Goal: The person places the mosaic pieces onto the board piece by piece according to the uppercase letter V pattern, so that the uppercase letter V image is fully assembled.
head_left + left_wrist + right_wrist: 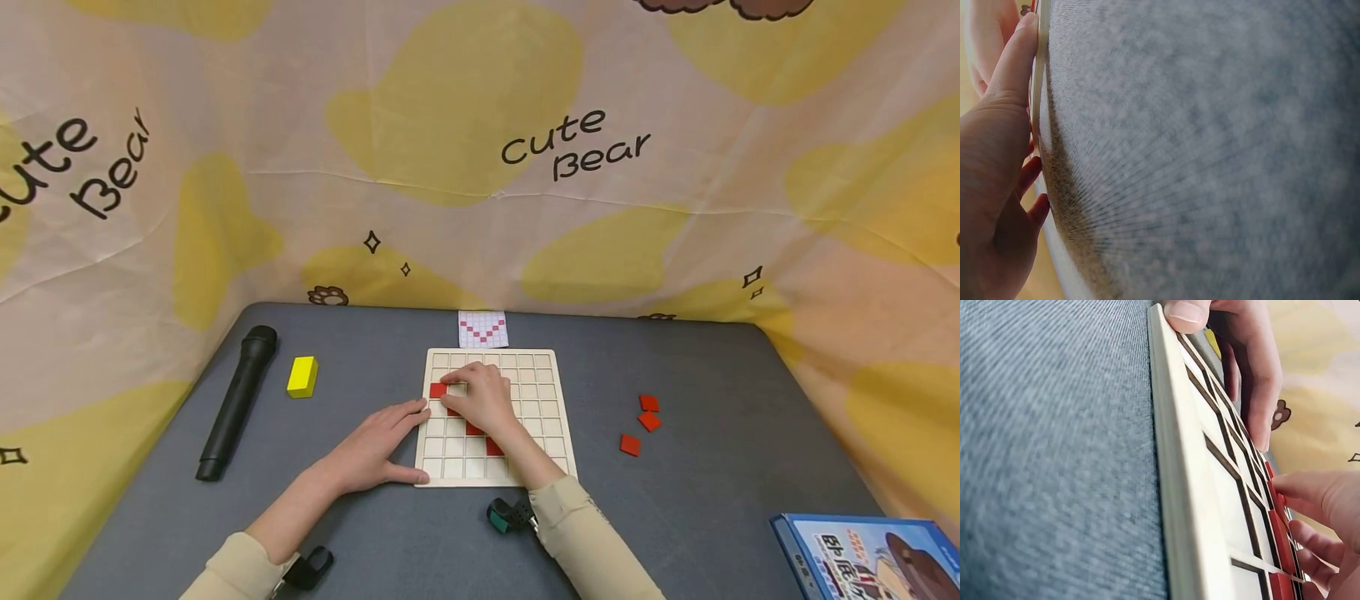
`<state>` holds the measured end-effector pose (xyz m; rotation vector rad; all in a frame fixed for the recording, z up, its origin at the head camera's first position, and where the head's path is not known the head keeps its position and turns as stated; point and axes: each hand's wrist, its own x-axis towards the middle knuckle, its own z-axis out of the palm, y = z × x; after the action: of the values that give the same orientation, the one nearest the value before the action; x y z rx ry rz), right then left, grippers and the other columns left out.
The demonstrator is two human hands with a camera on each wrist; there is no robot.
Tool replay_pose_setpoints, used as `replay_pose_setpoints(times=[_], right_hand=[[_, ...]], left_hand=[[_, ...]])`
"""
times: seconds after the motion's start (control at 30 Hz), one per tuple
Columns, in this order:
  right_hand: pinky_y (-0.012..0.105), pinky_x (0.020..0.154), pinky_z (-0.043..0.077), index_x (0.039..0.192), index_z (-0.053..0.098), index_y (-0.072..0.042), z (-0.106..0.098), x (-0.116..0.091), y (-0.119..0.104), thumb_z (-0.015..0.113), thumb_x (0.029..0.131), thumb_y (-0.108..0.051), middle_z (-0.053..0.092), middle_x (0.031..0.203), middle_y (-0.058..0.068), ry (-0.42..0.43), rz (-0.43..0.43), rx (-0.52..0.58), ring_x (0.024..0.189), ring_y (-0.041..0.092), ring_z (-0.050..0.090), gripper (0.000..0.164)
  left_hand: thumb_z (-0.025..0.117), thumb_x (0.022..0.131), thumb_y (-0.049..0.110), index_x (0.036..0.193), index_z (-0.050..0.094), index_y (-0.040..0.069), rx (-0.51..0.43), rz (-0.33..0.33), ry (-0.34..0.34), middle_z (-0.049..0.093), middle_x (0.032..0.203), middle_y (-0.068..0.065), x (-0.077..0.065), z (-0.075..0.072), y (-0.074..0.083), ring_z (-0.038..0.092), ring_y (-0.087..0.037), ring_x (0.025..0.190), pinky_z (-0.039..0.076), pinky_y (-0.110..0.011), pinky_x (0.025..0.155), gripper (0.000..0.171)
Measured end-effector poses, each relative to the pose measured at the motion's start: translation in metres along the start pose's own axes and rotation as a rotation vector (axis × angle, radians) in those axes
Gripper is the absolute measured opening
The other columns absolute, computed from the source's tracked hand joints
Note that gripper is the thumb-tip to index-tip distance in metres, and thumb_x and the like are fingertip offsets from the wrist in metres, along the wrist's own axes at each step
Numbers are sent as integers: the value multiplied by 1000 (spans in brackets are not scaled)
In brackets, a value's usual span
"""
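A pale grid board (536, 475) lies flat on the table, with several red square tiles stepping diagonally down from its left column. My right hand (483, 400) reaches over the board. Its thumb and index finger pinch the edges of the leftmost red tile (437, 390), which sits in a left-column cell. Beneath that hand, another red tile (474, 429) shows only partly. My left hand (378, 450) rests at the board's left side, fingers extended against the edge and thumb (1186, 315) on the near-left corner.
Three loose red tiles (630, 445) lie right of the board. A card with a red-square pattern (483, 330) is behind it. Left stand a yellow block (302, 377) and a black microphone (237, 400). A blue box (862, 554) occupies the near right corner; a printed cloth (450, 125) hangs behind.
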<state>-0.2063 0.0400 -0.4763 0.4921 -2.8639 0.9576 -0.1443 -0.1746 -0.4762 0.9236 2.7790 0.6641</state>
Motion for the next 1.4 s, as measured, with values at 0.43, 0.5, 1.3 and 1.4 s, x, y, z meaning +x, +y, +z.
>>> replay_pose_setpoints(times=[0.43, 0.5, 1.3, 1.4], right_hand=[[39, 98, 44, 115, 72, -13, -20, -14, 14, 68, 90, -18, 68, 116, 2, -32, -16, 267, 112, 21, 58, 25], [38, 92, 48, 113, 73, -14, -25, -19, 18, 67, 92, -16, 68, 112, 0, -10, 8, 322, 104, 19, 61, 22], [26, 81, 51, 112, 72, -4, -96, -93, 80, 67, 94, -17, 70, 108, 10, -24, 200, 631, 97, 24, 62, 22], [25, 80, 51, 111, 72, -5, -105, -103, 88, 67, 94, -16, 70, 107, 11, 5, 219, 570, 95, 28, 64, 21]], left_hand=[[68, 77, 67, 147, 42, 8, -7, 15, 12, 36, 153, -10, 0, 1, -1, 34, -30, 139, 29, -53, 110, 96], [68, 77, 68, 148, 42, 8, -5, 14, 11, 36, 153, -10, 0, 1, -1, 34, -30, 139, 29, -53, 110, 96], [70, 76, 67, 147, 42, 8, 10, 1, 7, 36, 153, -10, 1, 1, 0, 34, -30, 138, 29, -53, 110, 97], [70, 76, 67, 147, 42, 8, 8, 0, 7, 36, 153, -10, 1, 1, 0, 34, -30, 139, 29, -53, 110, 97]])
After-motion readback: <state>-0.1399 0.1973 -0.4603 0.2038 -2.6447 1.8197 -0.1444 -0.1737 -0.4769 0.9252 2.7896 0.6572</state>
